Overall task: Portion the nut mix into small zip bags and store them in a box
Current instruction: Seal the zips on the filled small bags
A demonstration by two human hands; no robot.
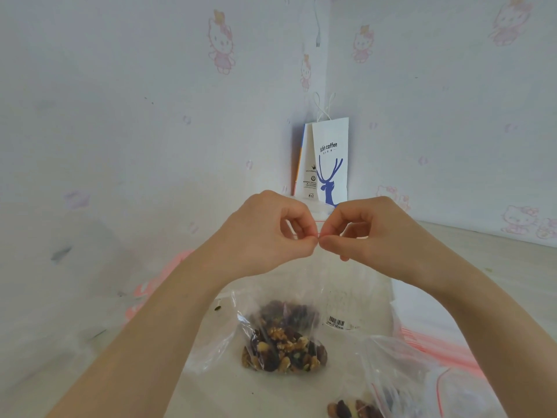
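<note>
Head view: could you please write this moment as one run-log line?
left hand pinches zip bag top | right hand pinches same top | hands meet at its middle | nut mix visible below hands

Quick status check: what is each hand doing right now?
Left hand: closed, pinching the top edge of the zip bag.
Right hand: closed, pinching the same edge, fingertips meeting the left's.

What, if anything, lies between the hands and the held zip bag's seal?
Nothing visible: the left hand and right hand both pinch the zip bag by its red seal directly, fingertips meeting at its middle.
</note>
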